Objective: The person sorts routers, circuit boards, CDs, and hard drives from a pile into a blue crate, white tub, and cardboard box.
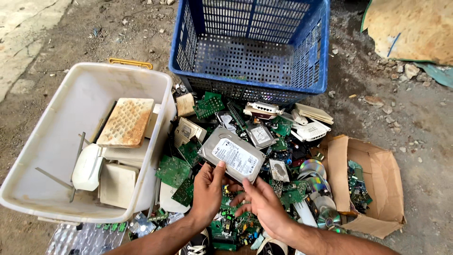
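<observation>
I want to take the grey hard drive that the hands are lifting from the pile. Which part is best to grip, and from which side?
Probably the long side edges of the hard drive, coming from its near short end. It is a flat, rigid slab tilted label-up, and that end faces the person. The left hand already pinches there; the right hand is open beside it.

You hold a silver hard drive above the heap of scrap, its white label facing up. It tilts down toward you, its long side running from upper left to lower right, and its near edge rests in your fingers.
</observation>
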